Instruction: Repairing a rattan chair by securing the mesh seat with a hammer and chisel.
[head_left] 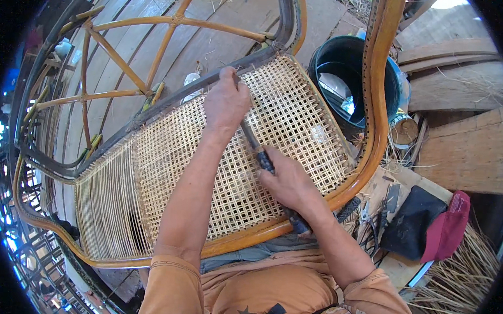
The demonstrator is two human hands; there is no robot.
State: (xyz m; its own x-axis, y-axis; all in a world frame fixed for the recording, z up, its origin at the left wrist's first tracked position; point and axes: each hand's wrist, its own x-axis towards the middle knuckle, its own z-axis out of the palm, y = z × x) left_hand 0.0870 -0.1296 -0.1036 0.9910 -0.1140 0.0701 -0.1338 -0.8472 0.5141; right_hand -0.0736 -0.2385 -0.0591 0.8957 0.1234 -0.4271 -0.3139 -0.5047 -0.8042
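A rattan chair frame with a woven cane panel (200,171) lies across my lap. My left hand (227,102) is closed at the panel's far edge, against the dark rail (175,95); what its fingers hold is hidden. In my right hand (290,181), closed over the middle of the panel, is a long tool with a dark, wrapped handle (297,221). Its narrow metal shaft (251,135) slants up to my left hand, where its tip is out of sight. The near rim (247,244) of the frame is varnished brown rattan.
A dark bucket (329,54) stands behind the panel's right end. At right are pliers (365,212), a black and maroon cap (444,233), wooden boards (465,149) and loose cane strips (465,284). Crossed rattan poles (126,67) rise at far left.
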